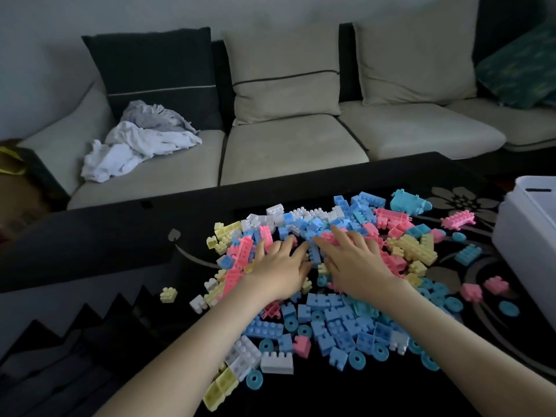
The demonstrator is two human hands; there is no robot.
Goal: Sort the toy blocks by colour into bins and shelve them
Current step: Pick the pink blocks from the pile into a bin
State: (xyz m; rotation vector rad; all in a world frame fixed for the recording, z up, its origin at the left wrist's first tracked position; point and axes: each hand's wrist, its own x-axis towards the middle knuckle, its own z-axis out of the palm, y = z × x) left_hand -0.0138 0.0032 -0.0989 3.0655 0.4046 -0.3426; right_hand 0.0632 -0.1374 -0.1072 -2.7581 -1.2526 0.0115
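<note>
On block pile (331, 266): left hand (281, 266), right hand (358, 263) side by side; fingers spread, gripping nothing.

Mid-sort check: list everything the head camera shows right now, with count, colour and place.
toy blocks: many; blue, pink, yellow, white; one mixed pile on the table
ring pieces: many; blue; along the pile's near and right sides
bin: one; white; far right, cut off by the frame
table: one; black with a grey flower pattern; in front of the sofa
sofa: one; beige seats; behind the table
cushions: four; one dark, two beige, one green; against the sofa back
cloths: crumpled heap; white and grey; sofa's left seat
bag: one; brown, yellow handle; far left, dim
left hand: fingers spread flat on the pile's middle
right hand: the same, beside it
</note>
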